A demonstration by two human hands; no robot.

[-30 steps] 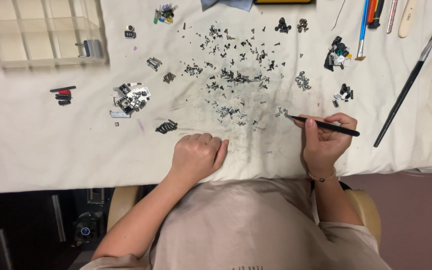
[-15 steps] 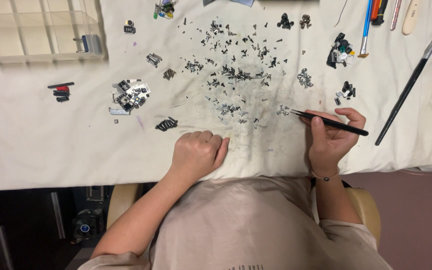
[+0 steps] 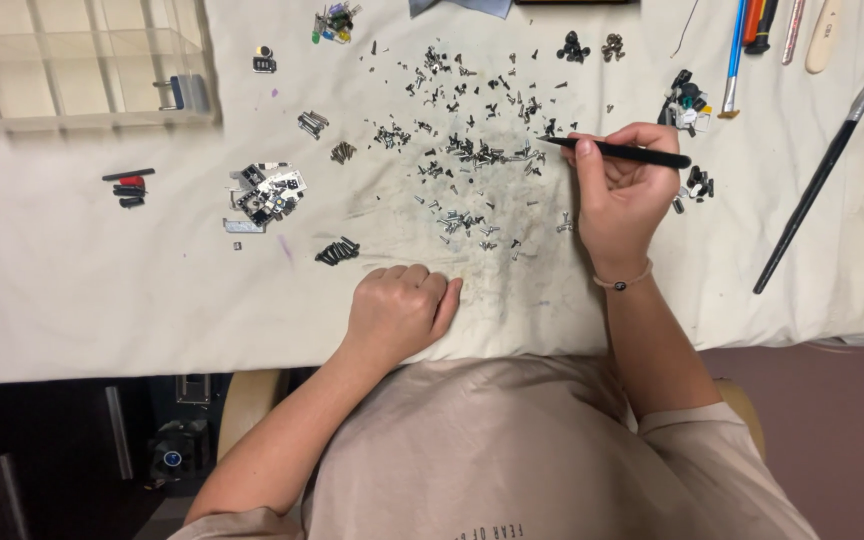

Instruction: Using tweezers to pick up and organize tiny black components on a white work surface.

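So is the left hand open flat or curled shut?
Curled shut. The left hand rests knuckles-up on the white cloth as a loose fist, fingers folded under. Whether it holds anything cannot be told.

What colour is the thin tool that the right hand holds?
Black: the thin tool in the right hand, seen clearly in the head view.
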